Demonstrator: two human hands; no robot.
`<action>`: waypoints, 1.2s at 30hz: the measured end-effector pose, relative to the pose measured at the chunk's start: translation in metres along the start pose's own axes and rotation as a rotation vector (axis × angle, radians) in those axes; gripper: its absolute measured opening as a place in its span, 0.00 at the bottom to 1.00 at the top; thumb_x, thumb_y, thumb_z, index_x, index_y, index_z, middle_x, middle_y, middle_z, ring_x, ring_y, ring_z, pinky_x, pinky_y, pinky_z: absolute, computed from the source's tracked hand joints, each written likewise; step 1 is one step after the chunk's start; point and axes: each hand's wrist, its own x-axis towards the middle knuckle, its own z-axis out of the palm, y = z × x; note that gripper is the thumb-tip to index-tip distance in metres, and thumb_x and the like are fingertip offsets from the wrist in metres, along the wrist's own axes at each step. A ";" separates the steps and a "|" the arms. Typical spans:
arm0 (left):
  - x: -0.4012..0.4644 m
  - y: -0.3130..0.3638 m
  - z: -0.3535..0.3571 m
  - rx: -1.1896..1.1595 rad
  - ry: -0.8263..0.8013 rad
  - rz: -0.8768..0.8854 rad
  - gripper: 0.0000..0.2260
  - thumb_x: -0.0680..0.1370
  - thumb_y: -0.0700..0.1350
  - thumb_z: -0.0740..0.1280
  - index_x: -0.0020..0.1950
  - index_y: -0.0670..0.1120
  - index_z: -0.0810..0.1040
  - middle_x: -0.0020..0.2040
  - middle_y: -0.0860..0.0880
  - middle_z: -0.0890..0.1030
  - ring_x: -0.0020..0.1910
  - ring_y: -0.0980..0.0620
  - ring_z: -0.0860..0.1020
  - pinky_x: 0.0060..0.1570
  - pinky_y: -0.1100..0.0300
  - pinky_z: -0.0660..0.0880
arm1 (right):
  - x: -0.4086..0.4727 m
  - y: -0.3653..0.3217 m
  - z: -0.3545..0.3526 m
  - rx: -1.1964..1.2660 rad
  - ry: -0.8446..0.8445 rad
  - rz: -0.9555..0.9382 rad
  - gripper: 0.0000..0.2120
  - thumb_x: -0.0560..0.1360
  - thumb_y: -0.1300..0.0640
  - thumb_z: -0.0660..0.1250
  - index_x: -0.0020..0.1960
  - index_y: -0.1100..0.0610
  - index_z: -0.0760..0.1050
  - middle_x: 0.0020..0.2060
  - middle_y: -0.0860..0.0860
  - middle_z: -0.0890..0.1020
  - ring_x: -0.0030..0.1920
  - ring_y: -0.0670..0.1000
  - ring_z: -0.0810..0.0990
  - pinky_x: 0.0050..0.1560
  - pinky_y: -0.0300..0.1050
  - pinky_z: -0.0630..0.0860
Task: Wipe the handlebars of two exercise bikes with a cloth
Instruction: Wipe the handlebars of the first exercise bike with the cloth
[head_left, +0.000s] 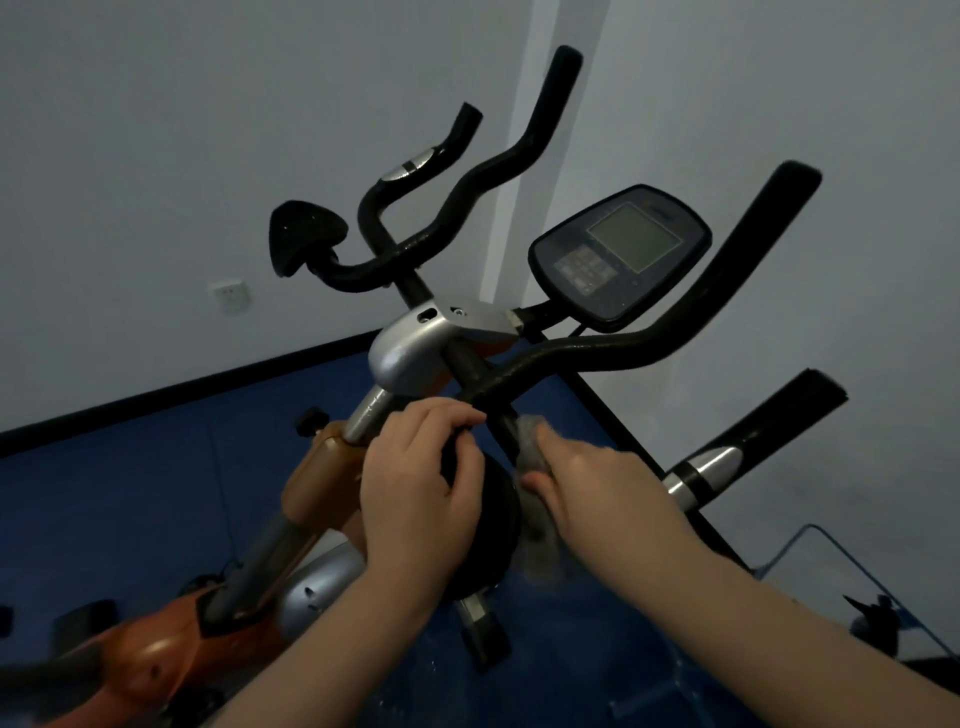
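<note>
Nearby, console (621, 257) above handlebar (613, 353), left hand (415, 488) curled around it, right hand (597, 488) pinching cloth (535, 514).

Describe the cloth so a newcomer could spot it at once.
Start at the near bike's black handlebar below the console. Follow its centre bar down to the hands; the cloth is the fuzzy grey wad under the right hand, the only soft thing there.

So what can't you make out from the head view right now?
- Cloth: grey, blurred, mostly hidden under the right hand; its contact with the near handlebar is unclear.
- Black round part: partly covered by the left hand.
- Console: too dim to read.
- Orange bike frame: cut off at the left edge.
</note>
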 end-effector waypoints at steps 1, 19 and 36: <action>0.000 0.000 0.000 0.002 0.002 -0.001 0.08 0.75 0.42 0.61 0.49 0.50 0.78 0.48 0.55 0.79 0.49 0.58 0.75 0.50 0.60 0.72 | -0.004 0.002 -0.001 -0.021 -0.011 0.001 0.19 0.80 0.48 0.55 0.68 0.54 0.64 0.55 0.51 0.79 0.51 0.53 0.80 0.42 0.43 0.69; 0.000 0.002 0.000 0.029 -0.024 0.013 0.08 0.75 0.41 0.62 0.49 0.50 0.79 0.47 0.55 0.79 0.46 0.60 0.73 0.47 0.69 0.67 | 0.024 -0.007 0.016 0.087 0.118 0.150 0.12 0.80 0.50 0.57 0.58 0.56 0.71 0.48 0.55 0.80 0.49 0.56 0.78 0.38 0.44 0.62; 0.005 0.029 0.007 -0.127 -0.149 0.099 0.09 0.73 0.41 0.62 0.49 0.53 0.78 0.48 0.58 0.78 0.51 0.58 0.76 0.52 0.48 0.73 | -0.042 0.005 0.018 -0.206 0.147 0.021 0.32 0.64 0.54 0.76 0.66 0.59 0.72 0.50 0.52 0.81 0.45 0.50 0.79 0.42 0.41 0.75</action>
